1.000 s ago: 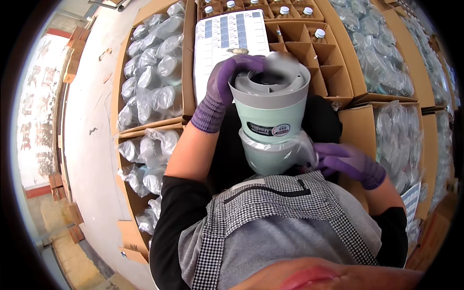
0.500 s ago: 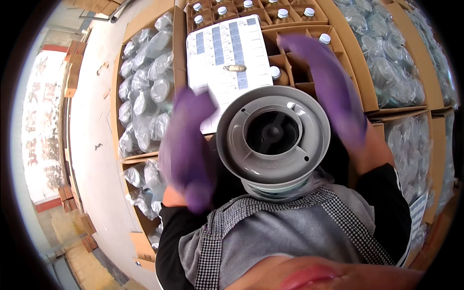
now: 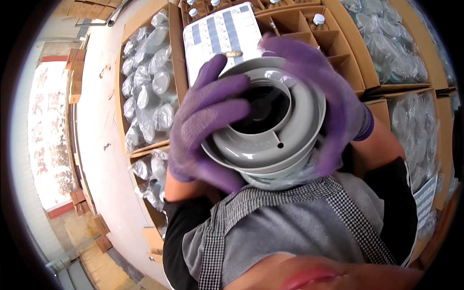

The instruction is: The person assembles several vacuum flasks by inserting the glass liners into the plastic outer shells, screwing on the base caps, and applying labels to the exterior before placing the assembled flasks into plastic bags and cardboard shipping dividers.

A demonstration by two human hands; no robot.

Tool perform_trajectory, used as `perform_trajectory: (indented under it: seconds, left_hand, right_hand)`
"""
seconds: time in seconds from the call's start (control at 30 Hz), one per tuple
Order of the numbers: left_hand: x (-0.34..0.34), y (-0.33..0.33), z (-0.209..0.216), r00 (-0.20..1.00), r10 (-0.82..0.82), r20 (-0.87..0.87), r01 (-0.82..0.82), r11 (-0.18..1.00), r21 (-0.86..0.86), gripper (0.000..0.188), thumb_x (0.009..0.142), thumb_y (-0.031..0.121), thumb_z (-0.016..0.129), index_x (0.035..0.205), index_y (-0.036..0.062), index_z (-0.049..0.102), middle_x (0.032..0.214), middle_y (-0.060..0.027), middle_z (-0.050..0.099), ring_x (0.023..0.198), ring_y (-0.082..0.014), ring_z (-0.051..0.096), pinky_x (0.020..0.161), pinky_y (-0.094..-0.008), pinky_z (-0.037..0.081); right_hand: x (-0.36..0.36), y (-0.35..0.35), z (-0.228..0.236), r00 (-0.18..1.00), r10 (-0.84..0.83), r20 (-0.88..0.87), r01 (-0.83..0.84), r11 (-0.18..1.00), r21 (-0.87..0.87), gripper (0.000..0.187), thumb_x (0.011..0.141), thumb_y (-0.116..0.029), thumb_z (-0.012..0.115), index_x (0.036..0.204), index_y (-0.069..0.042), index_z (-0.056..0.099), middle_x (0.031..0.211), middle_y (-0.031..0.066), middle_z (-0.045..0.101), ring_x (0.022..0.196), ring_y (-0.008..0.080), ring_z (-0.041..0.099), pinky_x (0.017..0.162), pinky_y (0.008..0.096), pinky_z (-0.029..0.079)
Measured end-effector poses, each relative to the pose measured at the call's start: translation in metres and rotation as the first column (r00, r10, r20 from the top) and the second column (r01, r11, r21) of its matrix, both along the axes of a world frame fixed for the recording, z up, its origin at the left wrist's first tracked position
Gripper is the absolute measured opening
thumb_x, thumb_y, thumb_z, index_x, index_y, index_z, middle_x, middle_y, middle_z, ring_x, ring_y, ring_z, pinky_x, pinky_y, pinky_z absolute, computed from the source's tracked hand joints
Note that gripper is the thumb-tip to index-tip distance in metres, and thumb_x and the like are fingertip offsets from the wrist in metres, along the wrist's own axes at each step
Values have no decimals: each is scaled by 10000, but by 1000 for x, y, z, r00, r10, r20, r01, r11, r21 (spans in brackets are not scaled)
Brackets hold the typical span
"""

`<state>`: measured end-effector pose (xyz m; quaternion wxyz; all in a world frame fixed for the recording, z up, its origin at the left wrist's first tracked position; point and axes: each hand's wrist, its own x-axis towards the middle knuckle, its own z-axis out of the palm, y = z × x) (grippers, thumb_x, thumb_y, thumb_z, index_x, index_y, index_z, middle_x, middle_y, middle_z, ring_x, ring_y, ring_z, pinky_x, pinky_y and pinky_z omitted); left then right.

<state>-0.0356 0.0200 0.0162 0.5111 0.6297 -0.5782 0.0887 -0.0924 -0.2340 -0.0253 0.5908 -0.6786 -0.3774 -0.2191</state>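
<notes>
A round grey plastic cap [image 3: 270, 153] with raised rings and a dark central opening tops a pale container [image 3: 285, 178] partly wrapped in clear plastic, close against my chest. My left hand [image 3: 205, 113], in a purple knit glove, grips its left side. The fingers bend over the rim towards the opening and the thumb lies below. On the opposite side, my purple-gloved right hand [image 3: 333, 92] curves around the rim. Motion smears its fingers, so how firmly they touch is unclear.
Ahead lies a printed white sheet [image 3: 217, 34] with a small metallic piece on it, beside a divided carton [image 3: 338, 36] holding capped bottles. Cartons of plastic-wrapped items [image 3: 150, 82] stand on both sides. Pale floor [image 3: 99, 130] runs along the left.
Both hands have come inward from the sides onto the grey cap. The cap has tilted and turned, showing a different part of its ring. My view has shifted slightly.
</notes>
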Motion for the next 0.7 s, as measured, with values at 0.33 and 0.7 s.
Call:
perform_trajectory:
  seconds: [0.33, 0.7]
  left_hand:
    - [-14, -27, 41, 708, 415, -571, -216, 897, 385, 351, 699, 264, 851, 912, -6, 781, 844, -102, 744, 882, -199, 702, 817, -319, 548]
    - [44, -2, -1, 608, -426, -670, 289, 905, -313, 798, 996, 650, 367, 1035, -80, 686, 1076, -249, 707, 1031, -344, 694, 958, -442, 541]
  right_hand:
    - [60, -8, -10, 993, -120, -6, 115, 963, -244, 169, 956, -157, 565, 1089, -73, 626, 915, 75, 637, 858, 231, 643, 809, 358, 543]
    - [41, -1, 17, 960, 60, -275, -55, 998, 26, 332, 1011, -275, 436, 967, 2, 615, 1036, 154, 621, 964, 261, 614, 885, 353, 485]
